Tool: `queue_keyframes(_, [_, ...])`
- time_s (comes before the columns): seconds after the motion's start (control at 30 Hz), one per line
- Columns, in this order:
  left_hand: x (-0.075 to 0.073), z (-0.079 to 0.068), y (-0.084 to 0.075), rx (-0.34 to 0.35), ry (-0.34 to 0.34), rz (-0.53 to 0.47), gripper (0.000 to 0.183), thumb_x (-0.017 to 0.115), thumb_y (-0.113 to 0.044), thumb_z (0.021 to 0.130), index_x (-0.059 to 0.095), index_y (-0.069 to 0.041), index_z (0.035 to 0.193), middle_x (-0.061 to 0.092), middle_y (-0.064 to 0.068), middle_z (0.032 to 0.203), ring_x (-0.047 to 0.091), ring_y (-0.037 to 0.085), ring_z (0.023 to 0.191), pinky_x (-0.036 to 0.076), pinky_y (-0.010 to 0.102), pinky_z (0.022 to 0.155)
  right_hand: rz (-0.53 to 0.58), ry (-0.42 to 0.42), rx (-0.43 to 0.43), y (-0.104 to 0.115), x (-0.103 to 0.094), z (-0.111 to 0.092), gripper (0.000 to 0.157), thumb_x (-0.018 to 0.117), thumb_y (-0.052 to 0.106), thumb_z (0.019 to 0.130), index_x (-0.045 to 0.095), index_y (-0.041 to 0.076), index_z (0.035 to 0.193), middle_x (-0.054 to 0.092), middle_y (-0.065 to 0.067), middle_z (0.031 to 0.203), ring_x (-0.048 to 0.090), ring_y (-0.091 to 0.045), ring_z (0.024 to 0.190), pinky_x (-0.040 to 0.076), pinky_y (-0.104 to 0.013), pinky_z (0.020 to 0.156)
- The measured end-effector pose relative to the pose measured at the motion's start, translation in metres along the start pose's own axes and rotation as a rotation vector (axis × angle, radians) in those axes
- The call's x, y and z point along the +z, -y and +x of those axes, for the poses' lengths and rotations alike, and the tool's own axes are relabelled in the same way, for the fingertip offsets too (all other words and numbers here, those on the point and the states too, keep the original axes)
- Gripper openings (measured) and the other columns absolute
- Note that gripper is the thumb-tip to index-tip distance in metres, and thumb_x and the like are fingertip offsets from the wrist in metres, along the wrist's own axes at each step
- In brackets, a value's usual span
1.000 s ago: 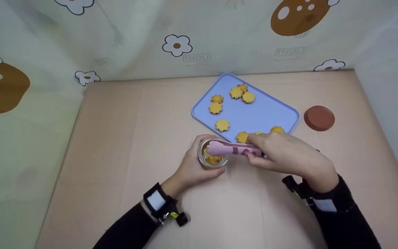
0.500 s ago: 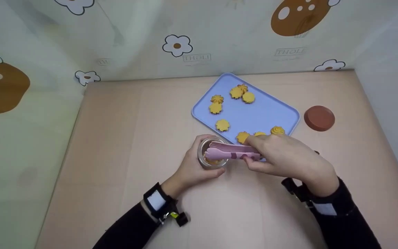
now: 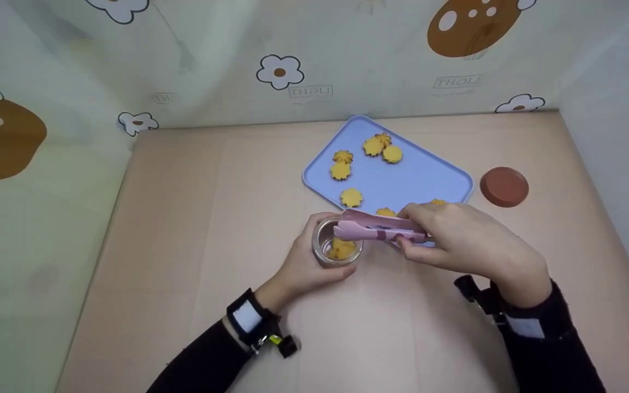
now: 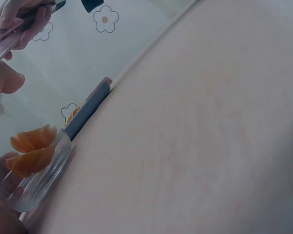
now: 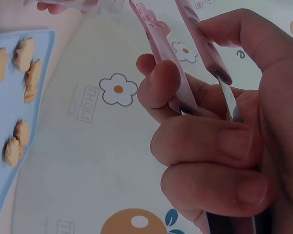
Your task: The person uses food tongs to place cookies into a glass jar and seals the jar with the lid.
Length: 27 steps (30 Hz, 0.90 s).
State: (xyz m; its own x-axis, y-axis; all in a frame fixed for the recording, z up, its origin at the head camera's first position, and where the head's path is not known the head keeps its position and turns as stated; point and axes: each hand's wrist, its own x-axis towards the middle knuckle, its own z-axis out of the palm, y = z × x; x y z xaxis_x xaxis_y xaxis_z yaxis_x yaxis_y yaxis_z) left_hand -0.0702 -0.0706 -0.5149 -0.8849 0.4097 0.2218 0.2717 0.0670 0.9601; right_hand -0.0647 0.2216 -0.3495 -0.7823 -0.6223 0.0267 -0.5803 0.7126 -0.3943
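Pink tongs [image 3: 374,233] sit in my right grip [image 3: 473,243] in the head view, fingers curled round them, tong arms slightly apart, tips over the right part of the jar's mouth. Jar [image 3: 319,244] is see-through, held by my left grip [image 3: 301,265], just off the near edge of the blue tray [image 3: 413,183]; yellow cookies [image 3: 343,250] lie inside, below the tong tips. More cookies on the tray; my right grip hides part of its near edge. Brown lid [image 3: 504,186] just off the right corner. Tabletop [image 3: 183,229] runs wide to the left and toward me; back edge meets a patterned sheet [image 3: 211,71].

Left wrist view: cookies show through the jar wall, tray edge beyond, tabletop spreading right, tongs above.

Right wrist view: gap between tong arms, tips at the frame top, tray at left.
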Motion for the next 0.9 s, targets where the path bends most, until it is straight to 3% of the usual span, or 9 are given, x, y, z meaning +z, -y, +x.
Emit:
queue_keyframes(0.4, [0.001,-0.001,0.006,0.044,-0.012,0.002,0.092,0.100,-0.019,0.072,0.050,-0.013,0.150,0.065,-0.001,0.143,0.060,0.024,0.135,0.044,0.047,0.121,-0.007,-0.068,0.049,-0.025,-0.010,-0.009,0.022,0.072,0.023,0.099,0.073,0.008,0.115,0.057,0.007,0.075,0.047,-0.006,0.062,0.040,-0.025,0.055])
queue_keyframes(0.9, [0.002,-0.002,0.012,0.029,-0.005,-0.006,0.091,0.100,-0.019,0.074,0.050,-0.012,0.149,0.065,0.004,0.142,0.059,0.027,0.136,0.043,0.050,0.122,-0.009,0.062,0.312,-0.047,-0.011,-0.016,0.040,0.069,0.030,0.103,0.069,-0.004,0.124,0.050,-0.001,0.070,0.046,-0.015,0.060,0.035,-0.031,0.054])
